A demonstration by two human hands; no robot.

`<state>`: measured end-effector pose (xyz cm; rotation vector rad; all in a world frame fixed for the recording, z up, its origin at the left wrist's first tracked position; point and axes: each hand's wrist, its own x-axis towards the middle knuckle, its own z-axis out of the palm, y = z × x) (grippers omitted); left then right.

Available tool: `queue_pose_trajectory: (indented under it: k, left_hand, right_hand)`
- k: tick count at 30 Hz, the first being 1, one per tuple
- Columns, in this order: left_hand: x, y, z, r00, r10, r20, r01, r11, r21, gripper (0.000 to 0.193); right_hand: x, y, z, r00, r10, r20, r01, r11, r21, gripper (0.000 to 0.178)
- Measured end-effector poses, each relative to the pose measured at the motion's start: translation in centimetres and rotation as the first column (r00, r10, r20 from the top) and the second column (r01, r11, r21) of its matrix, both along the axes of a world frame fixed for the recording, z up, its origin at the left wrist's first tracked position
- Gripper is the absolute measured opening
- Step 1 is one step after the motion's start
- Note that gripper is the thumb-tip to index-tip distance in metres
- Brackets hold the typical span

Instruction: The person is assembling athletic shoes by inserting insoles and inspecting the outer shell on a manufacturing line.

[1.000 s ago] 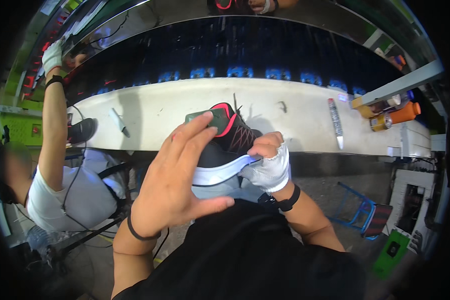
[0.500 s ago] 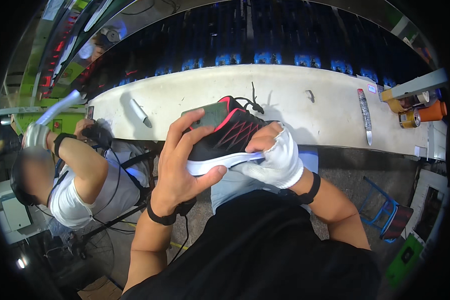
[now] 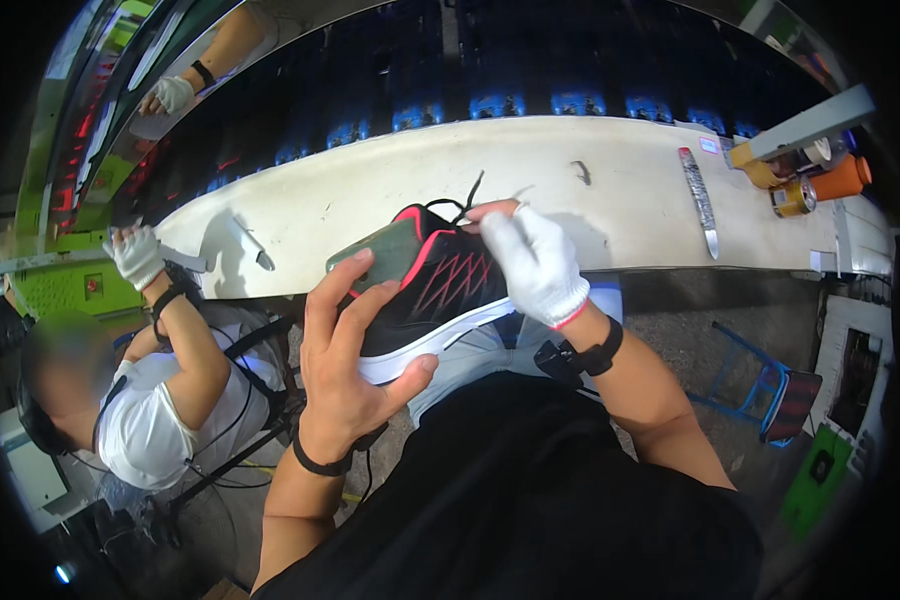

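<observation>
A black sneaker (image 3: 460, 285) with pink trim, pink crisscross lines and a white sole is held over the table's near edge. A dark green shoe last (image 3: 395, 248) fills its opening. My bare left hand (image 3: 355, 350) grips the heel end, fingers over the last and thumb by the sole. My right hand (image 3: 532, 255), in a white glove with bare fingertips, is at the top of the shoe, its fingertips closed at the black shoelace (image 3: 467, 205). A loose lace end sticks up past those fingertips. The glove hides part of the toe.
A knife (image 3: 700, 205) with a wrapped handle lies on the pale table (image 3: 370, 190). A can (image 3: 793, 197) and an orange container (image 3: 840, 178) stand at the right. A white cylinder (image 3: 245, 243) lies left. Beyond runs a dark roller conveyor (image 3: 390, 60). A co-worker (image 3: 170, 400) sits left.
My right hand has moved from the sole near the toe up to the shoelace. The shoe has shifted slightly left. The co-worker's gloved hand has shifted, and another person's gloved hand now shows beyond the conveyor.
</observation>
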<state>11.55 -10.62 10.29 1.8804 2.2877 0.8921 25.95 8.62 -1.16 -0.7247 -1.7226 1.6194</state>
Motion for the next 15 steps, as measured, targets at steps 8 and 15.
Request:
queue_pose_trajectory:
  k: [8, 15]
  left_hand:
    - [2.8, 2.6, 0.9, 0.920, -0.129, 0.370, -0.008, 0.938, 0.346, 0.100]
    - [3.8, 9.0, -6.0, 0.771, -0.388, 0.505, 0.060, 0.834, 0.549, 0.070]
  right_hand:
    - [4.9, 0.1, 1.8, 0.965, -0.014, -0.263, 0.110, 0.928, 0.355, 0.048]
    - [9.6, -3.1, 6.8, 0.852, -0.487, -0.194, 0.480, 0.873, -0.086, 0.120]
